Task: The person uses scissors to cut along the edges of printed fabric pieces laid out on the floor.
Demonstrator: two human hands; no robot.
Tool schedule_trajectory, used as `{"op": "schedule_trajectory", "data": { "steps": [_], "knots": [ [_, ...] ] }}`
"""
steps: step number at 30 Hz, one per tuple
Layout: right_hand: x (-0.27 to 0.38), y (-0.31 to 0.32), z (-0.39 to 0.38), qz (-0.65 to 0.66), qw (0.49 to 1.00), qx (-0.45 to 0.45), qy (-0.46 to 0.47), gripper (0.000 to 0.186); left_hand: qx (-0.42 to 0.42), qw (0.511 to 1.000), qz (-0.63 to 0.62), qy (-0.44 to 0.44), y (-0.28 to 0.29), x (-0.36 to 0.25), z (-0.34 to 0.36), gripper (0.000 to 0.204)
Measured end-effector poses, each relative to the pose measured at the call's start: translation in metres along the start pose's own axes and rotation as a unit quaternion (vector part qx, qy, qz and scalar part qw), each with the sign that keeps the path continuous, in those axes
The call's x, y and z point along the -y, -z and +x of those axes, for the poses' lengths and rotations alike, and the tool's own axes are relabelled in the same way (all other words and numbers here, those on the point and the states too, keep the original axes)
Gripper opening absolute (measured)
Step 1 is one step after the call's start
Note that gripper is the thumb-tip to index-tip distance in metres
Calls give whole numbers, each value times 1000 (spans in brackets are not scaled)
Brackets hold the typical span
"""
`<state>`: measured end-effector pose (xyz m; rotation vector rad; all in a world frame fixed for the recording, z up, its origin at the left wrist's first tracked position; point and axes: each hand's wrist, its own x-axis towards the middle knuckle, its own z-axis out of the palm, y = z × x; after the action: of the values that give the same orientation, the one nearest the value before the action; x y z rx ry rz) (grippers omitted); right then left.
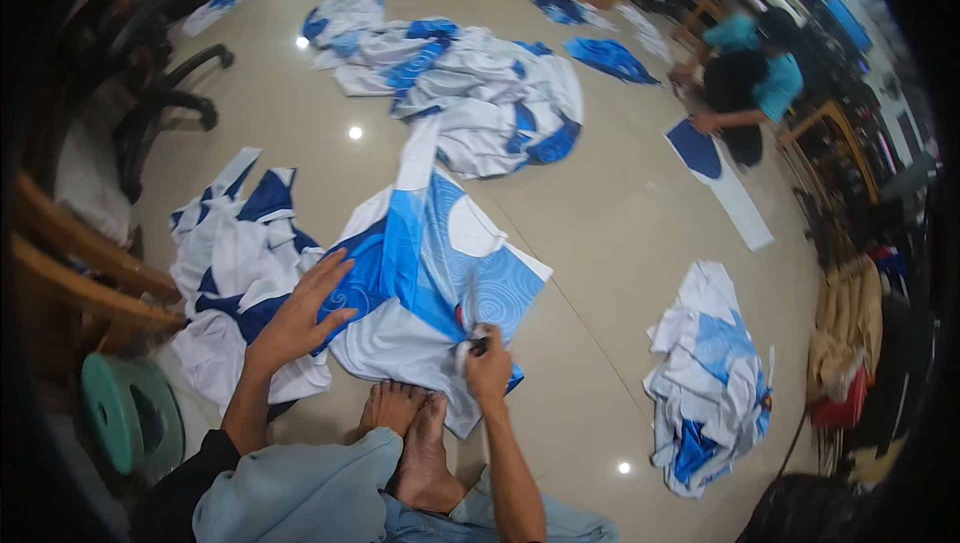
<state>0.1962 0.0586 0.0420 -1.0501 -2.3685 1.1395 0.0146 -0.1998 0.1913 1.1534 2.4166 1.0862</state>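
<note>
Spread on the floor before my feet is a printed fabric piece in blue and white with swirl patterns, its edges overlapping other cloth. My right hand is closed round the dark handles of a pair of scissors, whose blades point away over the fabric and look blurred. Fingers spread, my left hand hovers at or rests on the left edge of the blue cloth; contact is hard to tell. White and navy fabric pieces lie heaped just left of that hand.
A large fabric heap lies farther ahead, and a smaller pile sits to the right. At the far right a co-worker crouches over a navy and white piece. A green stool and wooden chair stand at left.
</note>
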Motion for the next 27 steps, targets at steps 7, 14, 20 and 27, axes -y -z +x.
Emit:
{"op": "schedule_trajectory", "data": {
  "steps": [7, 14, 20, 27],
  "knots": [
    [2, 305, 30, 218, 924, -277, 146, 37, -129, 975, -54, -175, 21, -74, 57, 49],
    [162, 469, -40, 13, 892, -347, 289, 34, -132, 982, -40, -129, -14, -29, 56, 51],
    [-95, 484, -44, -231, 819, -524, -41, 37, -45, 992, -7, -116, -110, 30, 93, 53],
    [-164, 168, -88, -31, 965, -246, -85, 61, -26, 987, 95, -130, -165, 88, 195, 56]
  ]
}}
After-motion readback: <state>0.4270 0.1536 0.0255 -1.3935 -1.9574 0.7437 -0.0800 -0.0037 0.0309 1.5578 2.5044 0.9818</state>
